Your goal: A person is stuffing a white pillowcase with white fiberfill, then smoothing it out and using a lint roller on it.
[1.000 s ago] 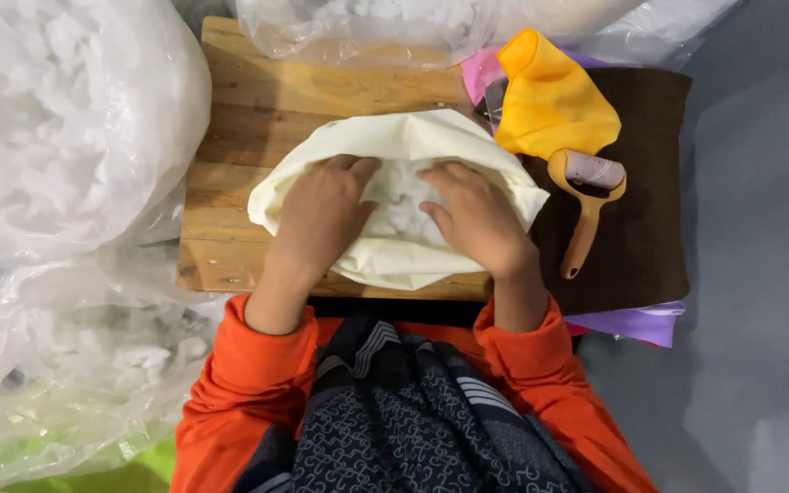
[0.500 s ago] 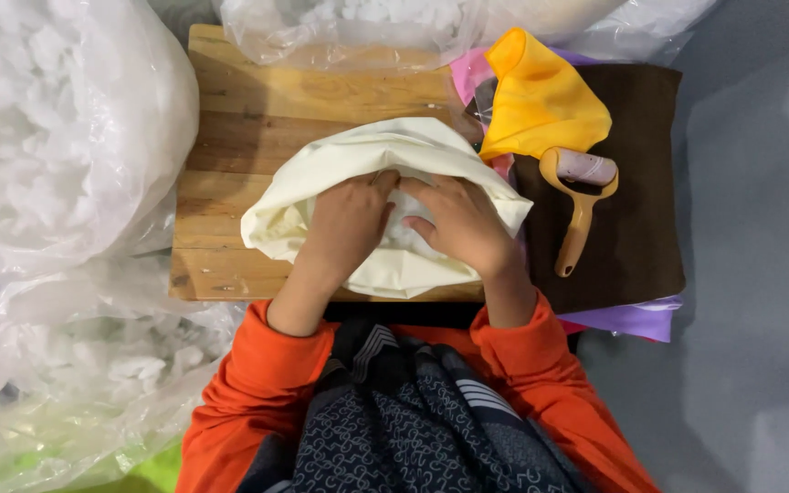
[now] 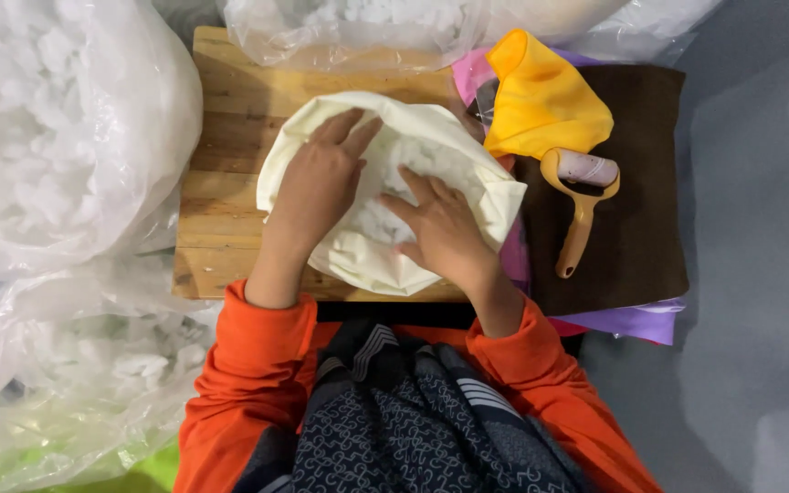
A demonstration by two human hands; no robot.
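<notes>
both hands press flat, fingers spread, on a cream fabric cushion cover (image 3: 468, 169) stuffed with white fibre filling (image 3: 385, 215): left hand (image 3: 321, 183) at its 10 o'clock, right hand (image 3: 445, 228) at its 4 o'clock. the cover lies on a wooden board (image 3: 230, 155). at 3 o'clock, just beside it, lie a yellow cloth (image 3: 541, 96) and an orange-handled lint roller (image 3: 582, 196) on brown fabric (image 3: 641, 183).

A: What packaging shows here?

B: 3 clear plastic bags of white stuffing. 1 large bag (image 3: 57, 137) bulges past the wooden board's (image 3: 230, 119) left edge. A second bag (image 3: 75, 374) slumps below it, off the board's near-left corner.

A: And the third?

B: A smaller clear bag (image 3: 349, 32) lies over the board's far edge. No labels, signs or screens show.
</notes>
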